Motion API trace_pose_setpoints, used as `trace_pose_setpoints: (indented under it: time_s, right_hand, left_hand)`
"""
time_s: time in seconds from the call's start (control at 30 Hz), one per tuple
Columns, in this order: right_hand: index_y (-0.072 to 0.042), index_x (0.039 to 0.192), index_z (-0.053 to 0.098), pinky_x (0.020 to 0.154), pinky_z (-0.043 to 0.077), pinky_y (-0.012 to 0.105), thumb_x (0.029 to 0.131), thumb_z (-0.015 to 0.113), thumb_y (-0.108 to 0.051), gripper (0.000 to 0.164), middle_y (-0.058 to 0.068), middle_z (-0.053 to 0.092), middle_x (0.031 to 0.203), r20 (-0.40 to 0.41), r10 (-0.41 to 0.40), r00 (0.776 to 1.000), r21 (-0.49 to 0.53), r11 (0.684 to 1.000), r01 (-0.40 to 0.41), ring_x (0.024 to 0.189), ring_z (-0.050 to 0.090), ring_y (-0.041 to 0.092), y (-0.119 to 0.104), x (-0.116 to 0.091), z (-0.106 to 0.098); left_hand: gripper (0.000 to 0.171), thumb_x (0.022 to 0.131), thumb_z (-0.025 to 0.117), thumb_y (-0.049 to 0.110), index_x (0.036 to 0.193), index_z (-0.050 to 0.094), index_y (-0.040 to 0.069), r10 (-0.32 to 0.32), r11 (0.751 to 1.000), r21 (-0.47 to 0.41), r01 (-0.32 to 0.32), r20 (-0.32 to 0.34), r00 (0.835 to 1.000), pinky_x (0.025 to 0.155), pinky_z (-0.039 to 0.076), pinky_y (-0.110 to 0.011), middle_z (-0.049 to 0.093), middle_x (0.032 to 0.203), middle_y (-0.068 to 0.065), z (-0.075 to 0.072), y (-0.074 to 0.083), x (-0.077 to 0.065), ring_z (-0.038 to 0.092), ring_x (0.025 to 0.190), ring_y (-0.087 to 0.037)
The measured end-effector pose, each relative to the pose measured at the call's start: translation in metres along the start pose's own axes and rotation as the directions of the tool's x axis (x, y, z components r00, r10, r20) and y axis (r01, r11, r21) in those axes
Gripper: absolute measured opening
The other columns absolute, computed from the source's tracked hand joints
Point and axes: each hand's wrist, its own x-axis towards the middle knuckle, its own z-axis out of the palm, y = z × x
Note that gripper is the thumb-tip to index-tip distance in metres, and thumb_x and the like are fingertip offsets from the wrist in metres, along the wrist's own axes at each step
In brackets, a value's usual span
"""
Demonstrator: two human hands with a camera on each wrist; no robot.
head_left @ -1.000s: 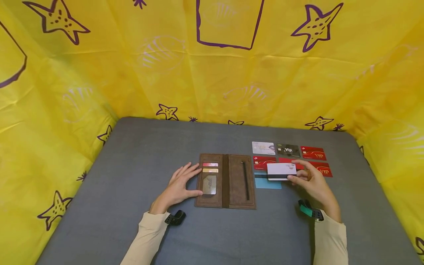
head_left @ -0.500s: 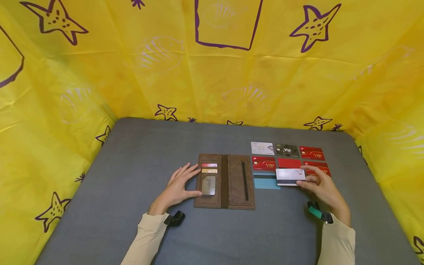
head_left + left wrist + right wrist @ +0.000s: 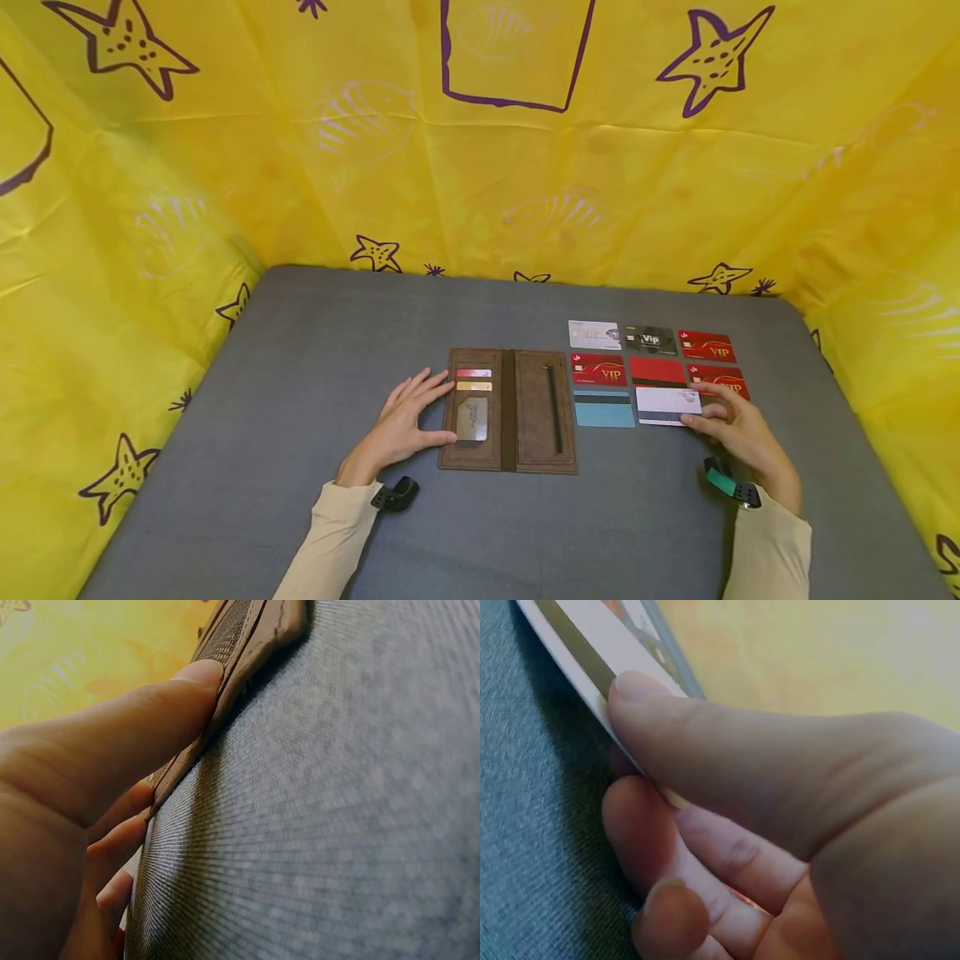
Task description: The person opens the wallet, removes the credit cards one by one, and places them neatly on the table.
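Note:
My right hand (image 3: 738, 429) pinches the right end of a white card with a dark stripe (image 3: 667, 407), thumb on top and fingers beneath in the right wrist view. This card is beside a blue card (image 3: 604, 410) and just below a red striped card (image 3: 657, 370). A brown wallet (image 3: 540, 408) lies spread open, with a red-edged card (image 3: 474, 373) and a yellow card (image 3: 474, 386) in slots and a clear window below. On the wallet's left edge rests my left hand (image 3: 401, 429), fingers spread; the left wrist view shows its thumb (image 3: 172, 694) on the brown border.
Above the white card lie more cards: a white VIP card (image 3: 594, 335), a black VIP card (image 3: 651, 340) and several red VIP cards (image 3: 707, 347). The grey table (image 3: 337, 333) meets a yellow cloth (image 3: 480, 183) with starfish drawings at its back and sides.
My right hand has carried the white card rightward and slightly nearer, from over the red and blue cards to the blue card's right side. My left hand stays on the wallet.

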Motion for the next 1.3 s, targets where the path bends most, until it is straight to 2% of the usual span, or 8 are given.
trace_pose_setpoints:
  time_s: [0.13,0.27,0.37,0.5,0.6,0.73,1.0,1.3]
  right_hand:
    - [-0.004,0.144,0.044,0.065,0.046,0.024,0.091,0.072,-0.035,0.067,0.023,0.064,0.114,0.000,0.017,1.000,-0.053,0.998,-0.017,0.083,0.055,0.008,0.0001,-0.0007,-0.0008]
    - [-0.002,0.144,0.045,0.060,0.050,0.026,0.090,0.073,-0.033,0.069,0.027,0.062,0.112,0.004,0.020,1.000,-0.091,0.996,-0.019,0.082,0.054,0.015,-0.0012,-0.0007,-0.0018]
    - [-0.002,0.143,0.046,0.059,0.051,0.026,0.088,0.075,-0.032,0.069,0.025,0.063,0.108,-0.001,0.012,1.000,-0.117,0.993,-0.012,0.081,0.054,0.019,-0.0032,-0.0007,-0.0015]
    - [-0.002,0.140,0.050,0.065,0.046,0.029,0.087,0.076,-0.033,0.067,0.022,0.064,0.104,-0.010,-0.006,1.000,-0.171,0.985,0.005,0.087,0.055,0.024,-0.0049,-0.0010,-0.0019]
    - [-0.002,0.136,0.054,0.070,0.040,0.029,0.086,0.077,-0.034,0.065,0.018,0.065,0.102,-0.013,-0.025,1.000,-0.202,0.979,0.022,0.088,0.055,0.022,-0.0046,-0.0012,-0.0025]
    - [-0.001,0.132,0.057,0.070,0.040,0.028,0.084,0.079,-0.035,0.062,0.014,0.065,0.097,-0.011,-0.036,0.999,-0.215,0.976,0.032,0.083,0.053,0.016,-0.0043,-0.0016,-0.0026]
    - [0.003,0.125,0.061,0.065,0.039,0.024,0.083,0.080,-0.032,0.058,0.011,0.063,0.093,-0.008,-0.049,0.999,-0.230,0.972,0.046,0.075,0.051,0.012,-0.0038,-0.0009,-0.0010]
    - [0.003,0.127,0.059,0.066,0.038,0.026,0.085,0.078,-0.035,0.059,0.013,0.063,0.097,0.001,-0.012,1.000,-0.220,0.975,0.012,0.079,0.051,0.017,-0.0022,0.0002,0.0000]
  left_hand:
    - [0.083,0.077,0.084,0.034,0.147,0.049,0.010,0.011,1.000,0.004,-0.011,-0.010,1.000,0.119,0.009,-0.062,0.038,0.160,-0.009,0.0007,-0.0005,0.0002,0.020,0.152,-0.037]
    - [0.083,0.077,0.084,0.034,0.147,0.048,0.010,0.005,1.000,0.001,-0.005,-0.003,1.000,0.120,0.009,-0.061,0.037,0.160,-0.008,0.0006,-0.0008,0.0005,0.019,0.153,-0.036]
    - [0.082,0.077,0.084,0.036,0.147,0.049,0.011,0.000,1.000,0.004,-0.001,0.004,1.000,0.120,0.009,-0.061,0.037,0.160,-0.008,0.0003,-0.0007,0.0009,0.019,0.153,-0.035]
    - [0.082,0.078,0.083,0.036,0.147,0.049,0.011,-0.003,1.000,-0.002,0.003,0.011,1.000,0.120,0.009,-0.061,0.036,0.161,-0.007,-0.0001,0.0005,0.0018,0.019,0.153,-0.035]
    - [0.082,0.078,0.083,0.036,0.147,0.049,0.011,-0.003,1.000,-0.001,0.003,0.012,1.000,0.120,0.010,-0.061,0.036,0.161,-0.008,-0.0003,0.0009,0.0023,0.019,0.153,-0.035]
    - [0.082,0.078,0.083,0.036,0.147,0.049,0.010,-0.004,1.000,0.002,0.004,0.011,1.000,0.121,0.010,-0.060,0.036,0.161,-0.008,-0.0005,0.0009,0.0022,0.019,0.153,-0.035]
    - [0.081,0.078,0.083,0.036,0.147,0.050,0.010,-0.005,1.000,0.000,0.005,0.010,1.000,0.120,0.010,-0.060,0.036,0.160,-0.008,-0.0013,0.0023,0.0017,0.019,0.153,-0.036]
    - [0.081,0.077,0.084,0.036,0.146,0.050,0.010,-0.001,1.000,0.003,0.001,0.000,1.000,0.120,0.011,-0.062,0.038,0.159,-0.009,-0.0010,0.0021,0.0016,0.020,0.152,-0.037]
